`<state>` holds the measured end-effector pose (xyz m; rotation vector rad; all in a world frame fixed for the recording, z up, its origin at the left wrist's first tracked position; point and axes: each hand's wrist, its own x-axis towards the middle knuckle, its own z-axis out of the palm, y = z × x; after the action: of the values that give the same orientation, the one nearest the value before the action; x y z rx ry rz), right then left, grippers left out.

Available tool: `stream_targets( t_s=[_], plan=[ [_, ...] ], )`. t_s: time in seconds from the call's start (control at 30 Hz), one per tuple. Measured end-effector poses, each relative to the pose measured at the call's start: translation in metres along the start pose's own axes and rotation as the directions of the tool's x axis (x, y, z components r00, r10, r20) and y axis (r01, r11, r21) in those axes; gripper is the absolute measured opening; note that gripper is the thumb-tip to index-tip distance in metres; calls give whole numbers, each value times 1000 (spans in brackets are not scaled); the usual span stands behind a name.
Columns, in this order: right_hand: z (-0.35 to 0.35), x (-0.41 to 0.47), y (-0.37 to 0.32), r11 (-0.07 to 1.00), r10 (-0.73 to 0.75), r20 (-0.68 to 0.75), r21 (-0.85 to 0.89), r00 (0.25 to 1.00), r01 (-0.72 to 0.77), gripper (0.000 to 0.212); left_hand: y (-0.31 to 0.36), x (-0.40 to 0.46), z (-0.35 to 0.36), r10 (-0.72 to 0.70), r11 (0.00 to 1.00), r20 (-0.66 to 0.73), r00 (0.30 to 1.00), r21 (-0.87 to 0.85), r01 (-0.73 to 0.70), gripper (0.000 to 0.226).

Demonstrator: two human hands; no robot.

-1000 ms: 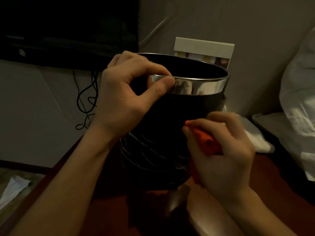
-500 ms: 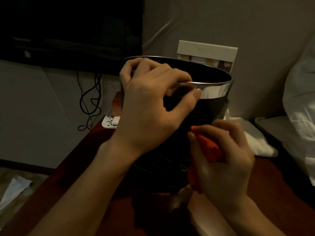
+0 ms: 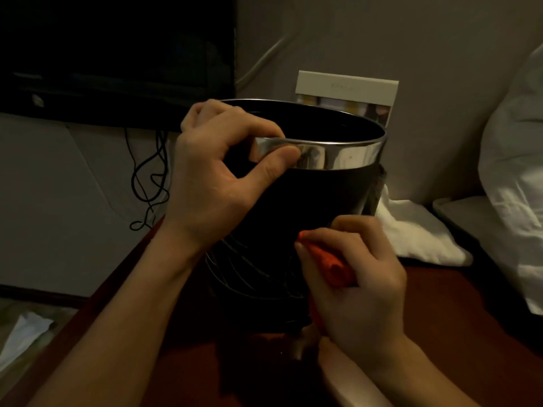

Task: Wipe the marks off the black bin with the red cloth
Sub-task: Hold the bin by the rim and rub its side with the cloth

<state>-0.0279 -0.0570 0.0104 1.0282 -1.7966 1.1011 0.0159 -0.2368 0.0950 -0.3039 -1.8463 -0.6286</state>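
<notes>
Centrally, bin: one black bin [image 3: 311, 207] with a chrome rim, standing on the dark red table [image 3: 458, 327]; pale marks low on its front.
Cloth: one red cloth [image 3: 330, 264], bunched in the right hand [image 3: 355, 286], pressed to the bin's lower right.
Left hand [image 3: 217, 180]: pinches the rim, thumb outside.
Behind: one white towel [image 3: 417, 233], right.

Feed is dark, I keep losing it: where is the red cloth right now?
In the head view, lower right of centre: the red cloth is bunched in the right hand, pressed against the lower right side of the black bin.
</notes>
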Motion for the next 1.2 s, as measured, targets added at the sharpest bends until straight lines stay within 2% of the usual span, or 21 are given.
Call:
stream_targets(
  t_s=[0.2,0.37,0.43,0.5,0.6,0.67,0.8,1.13,1.2],
  plan=[
    [-11,12,2,999,22,-80,32,997,-20,17,-2,0,1,8,1000,-3,1000,-6,-8,12],
    [7,-9,-1,999,-30,48,27,998,28,20,-1,2,-1,16,1000,7,1000,-4,-16,10],
    [5,-7,-1,999,-46,55,17,997,45,20,1,2,-3,31,999,22,999,29,-31,8],
    [-2,1,0,1000,-24,-3,9,1000,24,17,7,1,-3,51,995,52,997,86,-55,9],
    [-14,15,4,997,75,-116,33,990,-72,13,23,0,5,55,988,104,993,138,-69,23],
    [-22,23,9,993,118,-173,47,978,-111,10,27,-1,10,56,990,101,993,122,-68,21],
    [-30,30,15,994,108,-232,45,967,-100,9,15,0,5,19,999,68,998,46,-22,15],
    [0,-4,1,1000,-13,-11,-17,1000,13,20,-2,2,-2,1,1000,18,1000,-17,0,12],
    [-2,0,2,999,-46,-4,-18,999,46,20,-3,1,-1,-2,1000,19,1000,-23,2,12]
  ],
)
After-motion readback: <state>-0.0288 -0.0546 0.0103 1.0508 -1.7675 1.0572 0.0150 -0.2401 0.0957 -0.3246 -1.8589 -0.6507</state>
